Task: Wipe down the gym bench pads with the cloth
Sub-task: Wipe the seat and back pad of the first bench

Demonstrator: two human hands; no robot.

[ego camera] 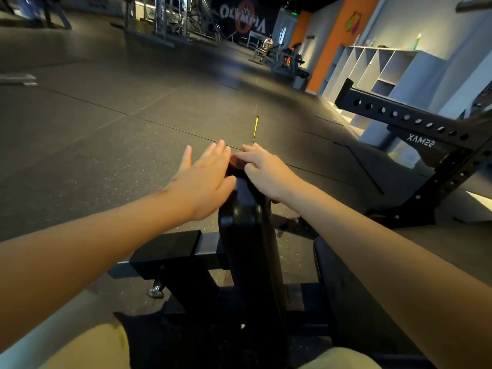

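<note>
The black upright back pad [247, 235] of the gym bench stands edge-on in front of me, and the black seat pad [346, 288] lies lower right. A small reddish-brown cloth [235, 163] sits on the back pad's top end. My right hand [266, 170] is on the pad's top and pinches the cloth between fingers and thumb. My left hand [205, 179] is held flat with straight fingers against the pad's upper left side, its thumb touching the pad next to the cloth. Most of the cloth is hidden under my right hand.
The bench's black steel frame [170, 251] with a pull-pin knob [157, 291] is at lower left. A black perforated rack beam [399, 117] stands to the right, with white cubby shelves [386, 67] behind it. Dark rubber floor [119, 129] stretches ahead, and there are machines at the far end.
</note>
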